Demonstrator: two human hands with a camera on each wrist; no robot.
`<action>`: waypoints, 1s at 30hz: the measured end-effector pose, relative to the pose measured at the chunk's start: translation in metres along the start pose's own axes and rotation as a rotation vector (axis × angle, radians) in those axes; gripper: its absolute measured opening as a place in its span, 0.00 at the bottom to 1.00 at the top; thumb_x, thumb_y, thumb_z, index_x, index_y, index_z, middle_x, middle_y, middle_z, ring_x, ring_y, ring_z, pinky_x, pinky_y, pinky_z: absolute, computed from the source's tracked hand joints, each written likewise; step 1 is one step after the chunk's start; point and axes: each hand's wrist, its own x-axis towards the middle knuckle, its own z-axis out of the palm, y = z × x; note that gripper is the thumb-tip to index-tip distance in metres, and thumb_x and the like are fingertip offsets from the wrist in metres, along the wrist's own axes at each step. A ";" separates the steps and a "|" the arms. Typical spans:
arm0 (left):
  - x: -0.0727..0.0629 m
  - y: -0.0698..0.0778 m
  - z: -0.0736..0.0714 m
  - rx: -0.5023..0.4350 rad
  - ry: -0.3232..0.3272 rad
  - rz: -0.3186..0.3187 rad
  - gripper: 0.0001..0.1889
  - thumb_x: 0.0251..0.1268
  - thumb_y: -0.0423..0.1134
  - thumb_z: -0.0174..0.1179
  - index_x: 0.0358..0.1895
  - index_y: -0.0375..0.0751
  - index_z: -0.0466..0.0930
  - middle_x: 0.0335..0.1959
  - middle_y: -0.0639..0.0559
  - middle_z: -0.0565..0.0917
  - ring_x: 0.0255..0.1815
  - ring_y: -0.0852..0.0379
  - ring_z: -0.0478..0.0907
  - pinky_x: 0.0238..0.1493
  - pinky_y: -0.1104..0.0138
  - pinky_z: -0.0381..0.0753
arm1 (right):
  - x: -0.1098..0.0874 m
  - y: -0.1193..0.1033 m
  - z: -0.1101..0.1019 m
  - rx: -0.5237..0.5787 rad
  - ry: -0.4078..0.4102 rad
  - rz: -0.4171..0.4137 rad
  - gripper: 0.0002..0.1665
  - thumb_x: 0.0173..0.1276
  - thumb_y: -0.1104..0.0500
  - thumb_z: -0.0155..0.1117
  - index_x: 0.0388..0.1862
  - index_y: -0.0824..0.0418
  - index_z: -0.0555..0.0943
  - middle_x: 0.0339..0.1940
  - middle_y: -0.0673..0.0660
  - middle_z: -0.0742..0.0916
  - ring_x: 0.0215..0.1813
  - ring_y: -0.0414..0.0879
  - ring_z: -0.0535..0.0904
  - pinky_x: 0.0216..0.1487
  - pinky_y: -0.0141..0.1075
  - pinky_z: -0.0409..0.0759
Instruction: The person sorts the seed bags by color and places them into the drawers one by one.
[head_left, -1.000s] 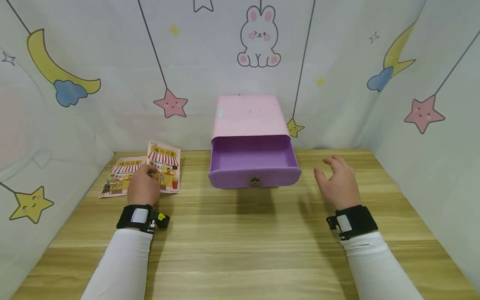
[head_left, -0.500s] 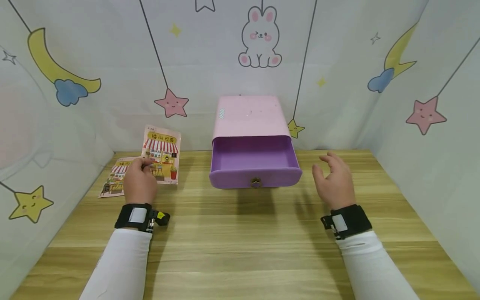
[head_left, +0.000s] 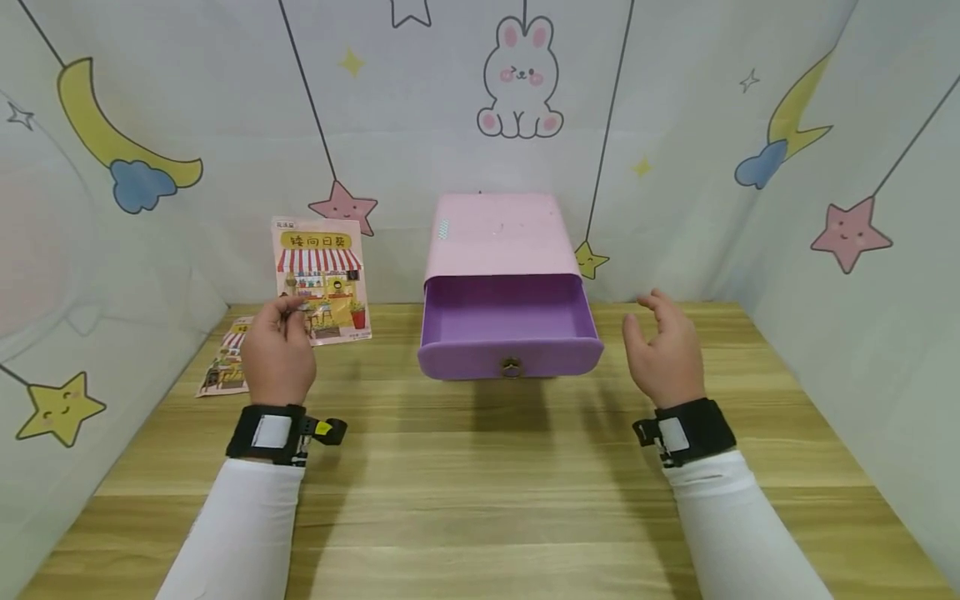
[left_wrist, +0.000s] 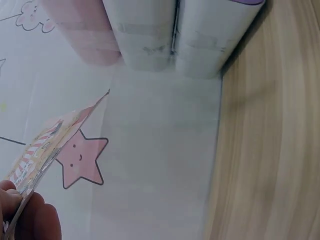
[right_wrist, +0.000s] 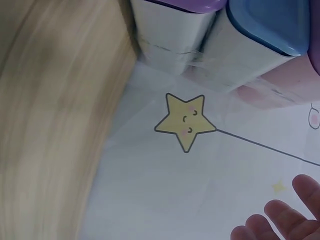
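Observation:
My left hand (head_left: 279, 357) pinches a flat pink seed packet (head_left: 322, 279) between thumb and fingers. The packet is raised off the table and tilted up, its printed shop with a striped awning facing me. In the left wrist view the same packet (left_wrist: 47, 150) appears nearly edge-on in the fingers (left_wrist: 45, 222). A second, similar packet (head_left: 225, 367) lies on the table, partly behind the left hand. To the right of the pulled-out purple drawer (head_left: 510, 357), my right hand (head_left: 663, 354) hovers with fingers loosely spread, holding nothing; its fingertips (right_wrist: 285, 217) show in the right wrist view.
A pink drawer cabinet (head_left: 498, 233) stands at the back middle, its top drawer pulled toward me. Lower units sit beneath it, including one with a blue drawer front (right_wrist: 270, 22). A printed white cloth wall (head_left: 675, 208) closes off the table's (head_left: 480, 500) back and sides.
The pinched packet has risen from the table and turned more upright, uncovering more of the other packet's surroundings. My right hand has shifted slightly left and away from me, still loose.

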 end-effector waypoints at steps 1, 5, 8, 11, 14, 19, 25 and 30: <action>-0.001 0.003 -0.001 -0.011 0.004 0.004 0.16 0.77 0.44 0.44 0.56 0.45 0.78 0.47 0.47 0.83 0.38 0.56 0.77 0.32 0.69 0.70 | 0.001 -0.001 0.000 0.009 0.006 0.003 0.27 0.73 0.50 0.52 0.62 0.66 0.75 0.71 0.66 0.71 0.73 0.62 0.65 0.70 0.59 0.64; -0.003 0.018 -0.004 -0.048 0.020 0.033 0.16 0.77 0.45 0.44 0.57 0.48 0.78 0.48 0.50 0.84 0.31 0.61 0.74 0.26 0.72 0.68 | 0.004 -0.008 -0.003 0.053 0.024 0.020 0.27 0.72 0.50 0.51 0.64 0.65 0.73 0.72 0.63 0.70 0.74 0.60 0.63 0.72 0.57 0.62; -0.005 0.029 -0.006 -0.093 0.027 0.066 0.16 0.76 0.45 0.45 0.57 0.50 0.78 0.47 0.51 0.84 0.22 0.62 0.70 0.20 0.72 0.66 | 0.006 -0.013 -0.006 0.079 0.038 0.023 0.28 0.73 0.49 0.51 0.64 0.64 0.73 0.73 0.60 0.70 0.75 0.58 0.62 0.72 0.57 0.61; -0.007 0.040 -0.008 -0.158 0.026 0.095 0.16 0.77 0.43 0.44 0.58 0.52 0.78 0.47 0.52 0.84 0.15 0.63 0.66 0.17 0.73 0.65 | 0.009 -0.019 -0.009 0.094 0.053 0.018 0.28 0.73 0.47 0.50 0.64 0.62 0.73 0.73 0.58 0.70 0.75 0.55 0.63 0.72 0.55 0.63; -0.009 0.053 -0.009 -0.235 0.010 0.116 0.16 0.77 0.42 0.43 0.60 0.56 0.77 0.48 0.54 0.82 0.15 0.63 0.67 0.19 0.76 0.73 | 0.010 -0.025 -0.011 0.118 0.059 0.008 0.27 0.73 0.48 0.50 0.65 0.61 0.73 0.73 0.56 0.70 0.75 0.53 0.63 0.71 0.53 0.66; -0.010 0.071 -0.011 -0.333 -0.017 0.149 0.18 0.77 0.40 0.42 0.61 0.58 0.75 0.53 0.56 0.80 0.17 0.62 0.70 0.25 0.76 0.80 | 0.008 -0.037 -0.017 0.165 0.058 -0.012 0.27 0.73 0.49 0.51 0.65 0.62 0.73 0.72 0.55 0.72 0.74 0.51 0.65 0.69 0.51 0.68; -0.017 0.098 -0.016 -0.445 -0.053 0.155 0.20 0.75 0.34 0.42 0.63 0.57 0.74 0.64 0.58 0.74 0.11 0.63 0.68 0.27 0.75 0.81 | 0.011 -0.053 -0.022 0.231 0.066 -0.026 0.26 0.72 0.49 0.53 0.65 0.60 0.73 0.70 0.53 0.75 0.71 0.48 0.69 0.68 0.48 0.70; -0.029 0.124 -0.022 -0.504 -0.105 0.159 0.21 0.74 0.31 0.42 0.64 0.51 0.74 0.63 0.52 0.74 0.08 0.62 0.63 0.30 0.74 0.82 | 0.013 -0.067 -0.024 0.275 0.070 -0.019 0.26 0.72 0.49 0.54 0.65 0.56 0.74 0.69 0.51 0.76 0.69 0.47 0.70 0.68 0.47 0.70</action>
